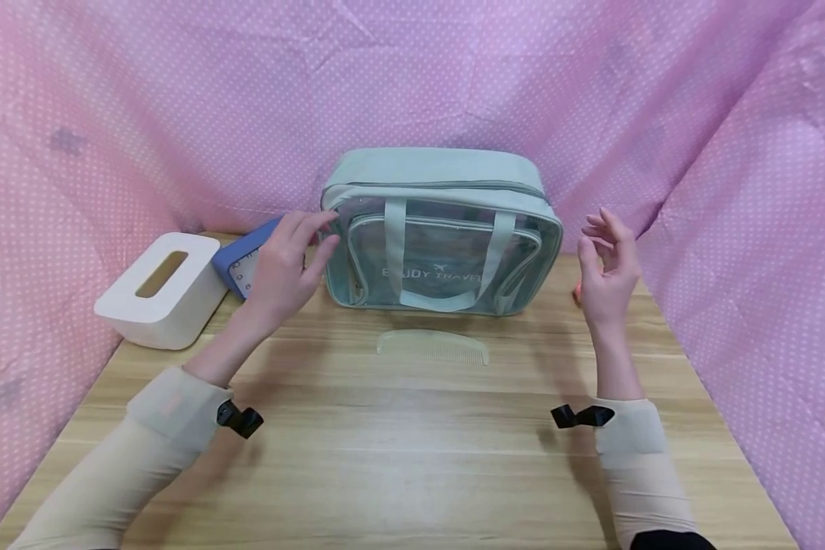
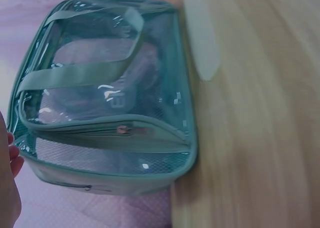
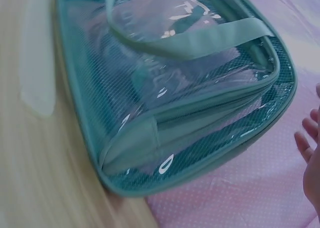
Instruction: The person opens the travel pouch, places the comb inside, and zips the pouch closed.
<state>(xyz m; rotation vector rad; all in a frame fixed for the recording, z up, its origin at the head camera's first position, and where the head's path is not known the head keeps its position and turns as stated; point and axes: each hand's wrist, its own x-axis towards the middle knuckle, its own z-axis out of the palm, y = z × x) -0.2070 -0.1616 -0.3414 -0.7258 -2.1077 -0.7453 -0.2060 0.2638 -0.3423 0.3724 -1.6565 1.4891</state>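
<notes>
Two hands of mine are raised at the sides of one mint-green travel bag with transparent plastic front (image 1: 447, 243), and neither one grasps anything. The bag stands upright on the light wooden table (image 1: 399, 458), in front of the pink dotted cloth (image 1: 419, 76); its strap handle (image 1: 395, 248) hangs down over the front. My left hand (image 1: 285, 267) has its fingers loosely bent near the bag's left edge; whether they touch it, I cannot tell. My right hand (image 1: 608, 279) is relaxed too, apart from the right side. Just before the bag lies a pale, curved comb (image 1: 429, 338). Behind my left hand, partly hidden, is a blue clock (image 1: 244, 248), just beside a white rounded box with a slot (image 1: 172, 309).
</notes>
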